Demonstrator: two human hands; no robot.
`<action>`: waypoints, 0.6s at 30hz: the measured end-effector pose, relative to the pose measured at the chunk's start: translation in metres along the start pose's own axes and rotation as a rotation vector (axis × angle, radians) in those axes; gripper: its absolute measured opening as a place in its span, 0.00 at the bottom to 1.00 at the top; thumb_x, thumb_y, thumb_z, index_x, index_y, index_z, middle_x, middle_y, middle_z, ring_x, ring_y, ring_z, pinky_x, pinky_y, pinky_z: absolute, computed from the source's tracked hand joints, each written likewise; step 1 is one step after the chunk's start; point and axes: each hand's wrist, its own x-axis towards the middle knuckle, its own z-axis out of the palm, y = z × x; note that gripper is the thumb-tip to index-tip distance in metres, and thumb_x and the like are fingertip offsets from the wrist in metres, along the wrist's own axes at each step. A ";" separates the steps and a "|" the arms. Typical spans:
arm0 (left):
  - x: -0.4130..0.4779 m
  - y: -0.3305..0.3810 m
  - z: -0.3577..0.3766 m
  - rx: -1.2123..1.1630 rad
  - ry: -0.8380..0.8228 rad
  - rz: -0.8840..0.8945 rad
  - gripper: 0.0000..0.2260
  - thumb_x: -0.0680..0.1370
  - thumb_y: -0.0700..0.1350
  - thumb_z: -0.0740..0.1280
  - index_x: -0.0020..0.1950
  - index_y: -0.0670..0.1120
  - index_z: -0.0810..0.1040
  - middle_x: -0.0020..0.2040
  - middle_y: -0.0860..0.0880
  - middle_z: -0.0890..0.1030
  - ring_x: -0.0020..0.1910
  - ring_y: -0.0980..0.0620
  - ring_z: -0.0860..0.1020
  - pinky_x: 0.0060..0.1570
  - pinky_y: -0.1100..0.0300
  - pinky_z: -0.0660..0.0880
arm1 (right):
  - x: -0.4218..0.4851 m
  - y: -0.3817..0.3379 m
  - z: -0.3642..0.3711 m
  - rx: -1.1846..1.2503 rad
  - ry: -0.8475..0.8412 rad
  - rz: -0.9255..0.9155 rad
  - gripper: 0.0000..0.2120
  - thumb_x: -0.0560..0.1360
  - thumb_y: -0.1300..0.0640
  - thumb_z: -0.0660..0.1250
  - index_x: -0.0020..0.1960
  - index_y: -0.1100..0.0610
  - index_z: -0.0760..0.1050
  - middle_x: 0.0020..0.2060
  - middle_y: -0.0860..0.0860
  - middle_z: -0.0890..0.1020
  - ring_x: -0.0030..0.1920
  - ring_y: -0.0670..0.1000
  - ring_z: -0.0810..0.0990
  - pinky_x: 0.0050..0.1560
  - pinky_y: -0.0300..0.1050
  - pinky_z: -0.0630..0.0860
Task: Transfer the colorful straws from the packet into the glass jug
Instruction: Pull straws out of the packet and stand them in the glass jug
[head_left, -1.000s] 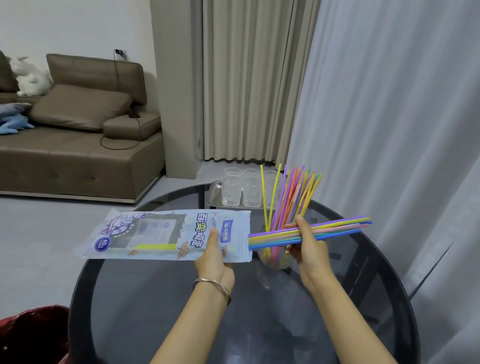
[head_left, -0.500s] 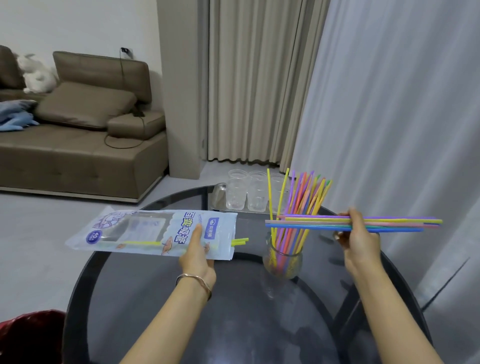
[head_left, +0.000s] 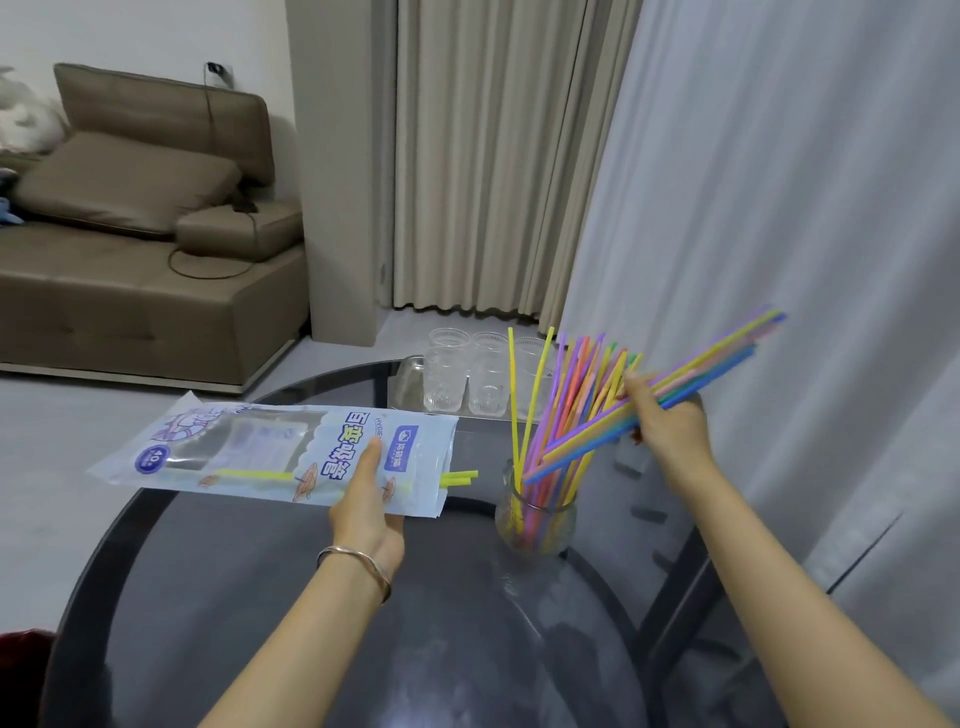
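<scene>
My left hand grips the near edge of the pale blue straw packet, held flat above the table. Yellow-green straws poke out of its open right end. My right hand holds a bunch of colorful straws, tilted with the low ends pointing down-left at the mouth of the glass jug. The jug stands on the table and holds several upright straws.
The round dark glass table carries a metal tray with clear plastic cups behind the jug. A white curtain hangs close on the right. A brown sofa stands at the left, and something red sits at the bottom left.
My right hand pulled the bunch of straws out of the packet to the right, then tilted it so the left ends dip toward the jug. The packet stayed in my left hand.
</scene>
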 end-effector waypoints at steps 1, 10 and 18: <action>0.001 -0.001 0.000 0.003 -0.008 0.002 0.19 0.76 0.45 0.67 0.68 0.48 0.73 0.62 0.47 0.80 0.49 0.53 0.80 0.56 0.52 0.77 | 0.000 -0.003 0.005 -0.058 -0.080 -0.022 0.13 0.76 0.53 0.66 0.33 0.55 0.77 0.20 0.45 0.78 0.20 0.41 0.75 0.21 0.34 0.71; 0.001 0.007 0.000 0.009 -0.020 0.018 0.19 0.77 0.44 0.66 0.68 0.47 0.73 0.64 0.47 0.79 0.54 0.51 0.80 0.59 0.50 0.75 | 0.000 -0.003 0.049 -0.473 -0.476 0.130 0.16 0.74 0.49 0.67 0.38 0.62 0.74 0.32 0.56 0.77 0.28 0.51 0.75 0.31 0.43 0.73; 0.001 0.008 0.003 -0.022 -0.013 0.003 0.15 0.77 0.44 0.67 0.64 0.48 0.75 0.63 0.46 0.79 0.49 0.52 0.79 0.64 0.46 0.72 | 0.009 -0.010 0.054 -0.393 -0.261 0.036 0.23 0.70 0.49 0.72 0.32 0.56 0.59 0.30 0.55 0.65 0.32 0.53 0.66 0.33 0.46 0.63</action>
